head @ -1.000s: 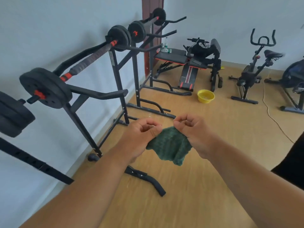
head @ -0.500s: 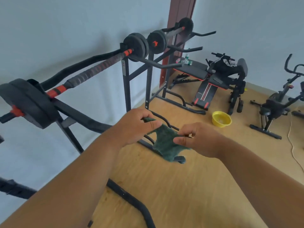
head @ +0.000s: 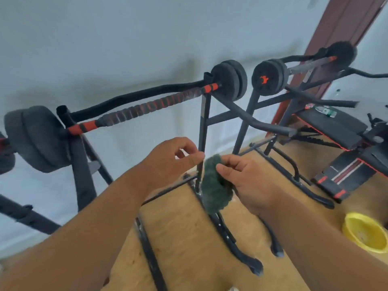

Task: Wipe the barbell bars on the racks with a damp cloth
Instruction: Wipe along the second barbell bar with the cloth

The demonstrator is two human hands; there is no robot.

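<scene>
Two hands meet in front of the racks with a dark green cloth (head: 215, 185) between them. The right hand (head: 249, 181) holds the cloth, its thumb pressed on the front of the bunched fabric and its fingers curled behind it; the cloth hangs as a long clump, its long axis running from near the fingertips at the top down toward the floor. The left hand (head: 174, 158) sits just beside the cloth's upper end with its thumb and forefinger brought together; motion blur makes it impossible to tell whether it pinches the fabric or only touches it. The hands are close together, well below the bar.

The nearest barbell bar (head: 144, 108) lies across the near rack (head: 204, 131), above and beyond the hands. Its long axis runs from lower left to upper right, along the white wall (head: 126, 38), with black weight plates (head: 36, 139) at the left end and another pair (head: 230, 79) at the right end. Red collars sit inside each set of plates, and the middle grip is black with red bands.

A second barbell (head: 308, 65) rests on the farther rack to the right, pointing the same way. Near the right edge of the wooden floor (head: 184, 238) stands a yellow bowl (head: 365, 232), and a black weight bench (head: 331, 127) stands beyond it.
</scene>
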